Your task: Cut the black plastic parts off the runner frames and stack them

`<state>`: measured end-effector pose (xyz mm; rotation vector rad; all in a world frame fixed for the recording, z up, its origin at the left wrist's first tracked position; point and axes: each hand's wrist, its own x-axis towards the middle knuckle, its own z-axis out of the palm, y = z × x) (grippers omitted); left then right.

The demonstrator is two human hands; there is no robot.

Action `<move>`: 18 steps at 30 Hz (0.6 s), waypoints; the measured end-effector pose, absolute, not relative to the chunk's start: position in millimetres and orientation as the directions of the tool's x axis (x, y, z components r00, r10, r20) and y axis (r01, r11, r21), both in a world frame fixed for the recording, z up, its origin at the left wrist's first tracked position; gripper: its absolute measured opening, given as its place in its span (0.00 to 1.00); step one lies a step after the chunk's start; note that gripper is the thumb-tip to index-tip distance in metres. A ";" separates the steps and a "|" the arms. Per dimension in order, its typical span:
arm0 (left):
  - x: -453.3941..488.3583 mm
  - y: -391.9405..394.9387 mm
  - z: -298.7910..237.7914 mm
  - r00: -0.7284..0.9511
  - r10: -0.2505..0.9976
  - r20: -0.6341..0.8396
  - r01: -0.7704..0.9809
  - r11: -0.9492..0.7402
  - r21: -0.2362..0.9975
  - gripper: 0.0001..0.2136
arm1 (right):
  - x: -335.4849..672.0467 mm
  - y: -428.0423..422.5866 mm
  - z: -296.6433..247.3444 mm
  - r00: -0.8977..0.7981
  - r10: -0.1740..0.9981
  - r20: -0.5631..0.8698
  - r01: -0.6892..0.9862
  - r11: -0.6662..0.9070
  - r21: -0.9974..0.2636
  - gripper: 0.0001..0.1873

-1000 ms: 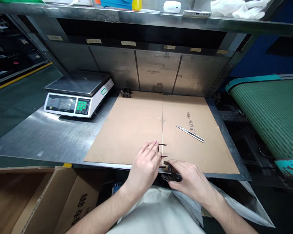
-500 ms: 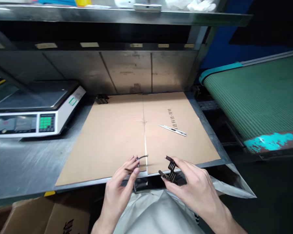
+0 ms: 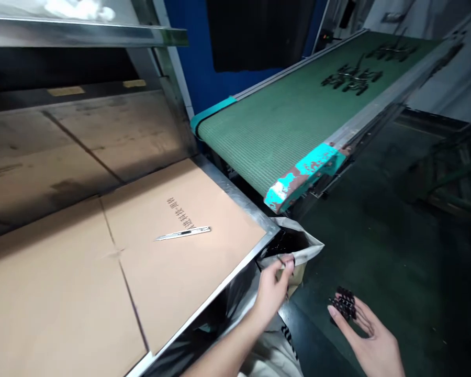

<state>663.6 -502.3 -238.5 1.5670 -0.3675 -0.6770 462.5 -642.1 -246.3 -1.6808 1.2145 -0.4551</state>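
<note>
Fingers of the left hand pinch a sliver, unreleased, near the bag, those of the right hand a part; clusters on the belt seem unhandled.

The view has been swung right, revealing black branched parts at upper right. The left hand has been brought to the open bag at lower centre, the slotted black part in the right hand to the lower right.
</note>
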 end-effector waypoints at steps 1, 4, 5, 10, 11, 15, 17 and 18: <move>674.2 -524.6 -245.7 0.774 -0.593 -0.222 0.170 -0.142 0.975 0.20 | 457.3 -641.9 -245.4 0.408 -0.880 -0.243 -0.502 0.006 -0.865 0.38; 686.5 -555.0 -259.8 0.746 -0.597 -0.295 0.233 -0.182 0.955 0.24 | 458.6 -630.9 -244.6 0.423 -0.872 -0.247 -0.431 0.046 -0.901 0.37; 682.6 -551.1 -260.5 0.723 -0.619 -0.307 0.254 -0.174 0.951 0.25 | 463.8 -625.4 -245.9 0.441 -0.867 -0.233 -0.402 0.042 -0.915 0.37; 624.2 -470.9 -244.7 0.615 -0.741 -0.269 0.362 -0.039 0.931 0.35 | 512.4 -592.6 -255.2 0.577 -0.809 0.116 -0.308 -0.347 -0.886 0.30; 611.2 -455.0 -241.7 0.644 -0.731 -0.225 0.368 0.037 0.929 0.40 | 524.4 -583.6 -255.8 0.628 -0.748 0.216 -0.263 -0.465 -0.845 0.27; 586.9 -410.6 -236.6 0.931 -0.280 -0.233 0.270 0.100 0.958 0.33 | 568.1 -535.8 -253.5 0.819 -0.394 0.417 0.075 -0.647 -0.759 0.25; 592.5 -383.2 -229.4 0.977 -0.059 -0.205 0.208 0.047 0.977 0.26 | 586.4 -510.0 -249.6 0.881 -0.198 0.431 0.247 -0.583 -0.774 0.28; 596.5 -365.0 -222.5 0.985 0.028 -0.168 0.168 0.006 0.986 0.24 | 595.8 -498.1 -246.5 0.897 -0.101 0.431 0.321 -0.524 -0.789 0.30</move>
